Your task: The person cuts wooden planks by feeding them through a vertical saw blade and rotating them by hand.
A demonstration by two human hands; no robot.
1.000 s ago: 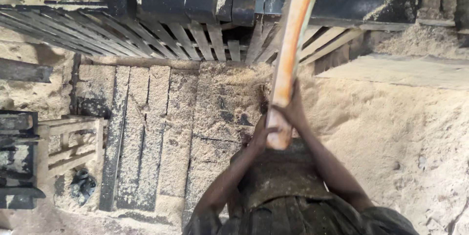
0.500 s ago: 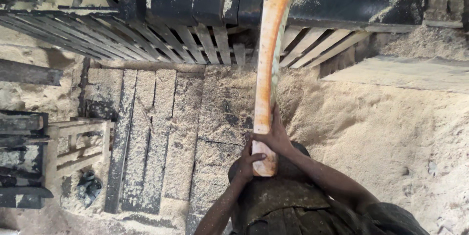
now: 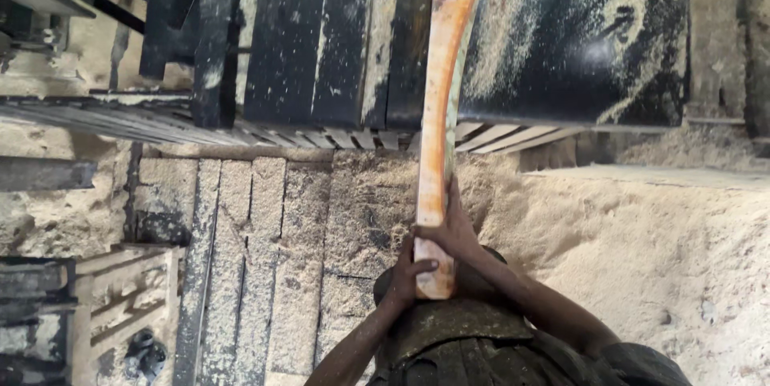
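- Sawdust (image 3: 642,249) lies thick over the ground on the right, pale and heaped.
- Planks (image 3: 241,258) lie side by side on the floor, dusted over.
- Dark machine (image 3: 577,41) above, flecked with sawdust.
- Slats (image 3: 120,123) run beneath it.
- Wooden frame (image 3: 120,298) at lower left.

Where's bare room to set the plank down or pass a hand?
Freest patch: sawdust-covered boards between the wooden plank and the slatted crate. The sawdust heap lies right of the hands. Crowded: dark machine and stacked slats ahead.
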